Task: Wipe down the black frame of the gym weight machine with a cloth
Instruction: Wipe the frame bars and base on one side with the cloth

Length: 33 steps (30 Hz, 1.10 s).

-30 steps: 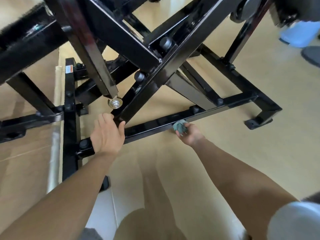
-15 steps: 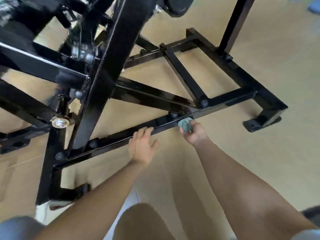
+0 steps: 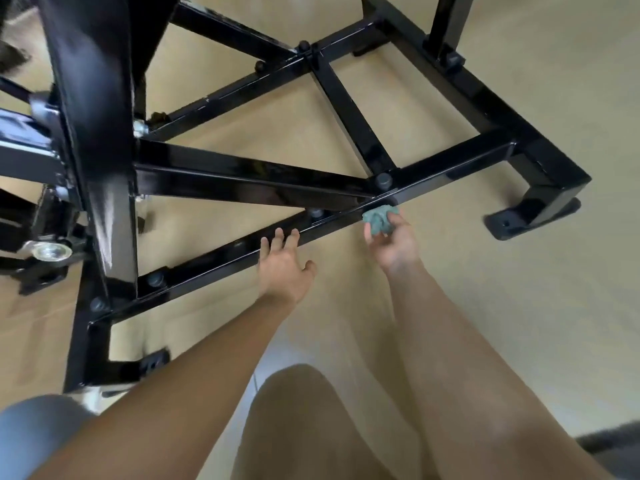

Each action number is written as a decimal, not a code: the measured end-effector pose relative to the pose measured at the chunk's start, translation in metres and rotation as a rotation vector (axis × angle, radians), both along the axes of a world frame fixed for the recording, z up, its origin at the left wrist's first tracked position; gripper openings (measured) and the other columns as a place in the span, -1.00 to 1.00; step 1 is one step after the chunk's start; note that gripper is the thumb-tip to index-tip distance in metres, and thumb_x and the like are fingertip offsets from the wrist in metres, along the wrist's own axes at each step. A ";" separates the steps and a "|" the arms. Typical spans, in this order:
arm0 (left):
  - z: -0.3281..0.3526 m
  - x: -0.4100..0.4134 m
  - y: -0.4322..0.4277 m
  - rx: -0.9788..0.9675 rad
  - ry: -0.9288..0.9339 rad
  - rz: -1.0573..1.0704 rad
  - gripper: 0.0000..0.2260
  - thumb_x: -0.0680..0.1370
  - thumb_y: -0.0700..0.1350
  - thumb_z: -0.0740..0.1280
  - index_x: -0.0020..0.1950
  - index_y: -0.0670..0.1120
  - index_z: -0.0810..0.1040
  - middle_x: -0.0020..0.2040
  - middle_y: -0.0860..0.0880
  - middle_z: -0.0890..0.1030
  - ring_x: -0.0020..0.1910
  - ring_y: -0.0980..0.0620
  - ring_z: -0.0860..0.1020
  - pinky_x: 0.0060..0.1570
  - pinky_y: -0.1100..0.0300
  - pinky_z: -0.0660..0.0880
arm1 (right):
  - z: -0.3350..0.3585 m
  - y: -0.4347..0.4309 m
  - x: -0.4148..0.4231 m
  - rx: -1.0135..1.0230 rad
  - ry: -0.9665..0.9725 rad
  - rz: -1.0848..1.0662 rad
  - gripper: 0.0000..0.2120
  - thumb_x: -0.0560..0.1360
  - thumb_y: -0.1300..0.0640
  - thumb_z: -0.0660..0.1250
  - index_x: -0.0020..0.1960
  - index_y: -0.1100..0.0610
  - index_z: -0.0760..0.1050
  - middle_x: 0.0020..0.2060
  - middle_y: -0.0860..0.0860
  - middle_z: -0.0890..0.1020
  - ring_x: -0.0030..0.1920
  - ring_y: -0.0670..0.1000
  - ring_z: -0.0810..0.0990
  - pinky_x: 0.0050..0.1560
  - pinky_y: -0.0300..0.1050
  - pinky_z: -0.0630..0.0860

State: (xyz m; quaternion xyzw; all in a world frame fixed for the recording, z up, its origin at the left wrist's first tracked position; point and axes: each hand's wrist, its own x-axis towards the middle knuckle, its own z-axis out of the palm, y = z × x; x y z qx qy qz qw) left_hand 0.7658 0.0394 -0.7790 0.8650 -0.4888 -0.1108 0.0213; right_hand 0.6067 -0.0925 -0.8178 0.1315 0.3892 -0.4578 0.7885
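The black frame (image 3: pixel 446 169) of the weight machine lies low on the floor, with a long diagonal base bar running from lower left to upper right. My right hand (image 3: pixel 393 245) grips a crumpled grey-green cloth (image 3: pixel 379 218) and holds it against the near side of that bar, just below a bolted joint. My left hand (image 3: pixel 285 265) is open, its straight fingertips touching the same bar to the left of the cloth.
A thick black upright (image 3: pixel 97 140) rises at the left with a chrome fitting (image 3: pixel 52 251) beside it. Black feet (image 3: pixel 530 220) sit at the frame's right corner and at the lower left. Beige floor (image 3: pixel 519 323) lies right of the frame. My knee is at bottom centre.
My left hand slid right along the base bar, from near the upright to beside the cloth. The view shifted right and closer. The cloth has stayed near the same bolted joint.
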 end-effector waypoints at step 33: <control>-0.018 -0.026 -0.005 -0.252 -0.076 0.013 -0.30 0.45 -0.04 0.44 0.57 -0.09 0.34 0.53 -0.18 0.37 0.55 -0.23 0.24 0.39 -0.19 0.31 | 0.005 -0.066 -0.096 -0.102 0.044 -0.039 -0.55 0.59 -0.15 0.23 0.35 0.11 0.49 0.31 0.15 0.57 0.29 0.20 0.56 0.32 0.13 0.46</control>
